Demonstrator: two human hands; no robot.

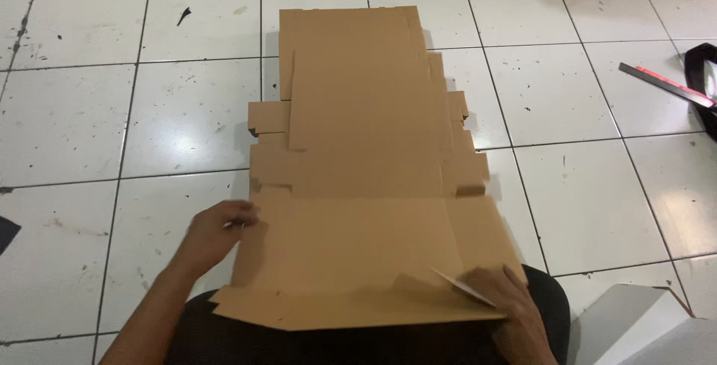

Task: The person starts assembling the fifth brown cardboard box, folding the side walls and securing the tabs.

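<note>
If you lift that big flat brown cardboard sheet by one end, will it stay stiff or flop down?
The flat brown cardboard sheet would probably bend at its creases, since fold lines and cut flaps cross it. It looks thin, so likely light for its size. The left hand and right hand press on its near edge, and it might slide on the glossy white floor tiles.

Head view: worn on the head, steeply downward, near, cardboard sheet (366,178) towards 12 o'clock on the tiled floor (582,186).
Shared views: single camera only.
</note>
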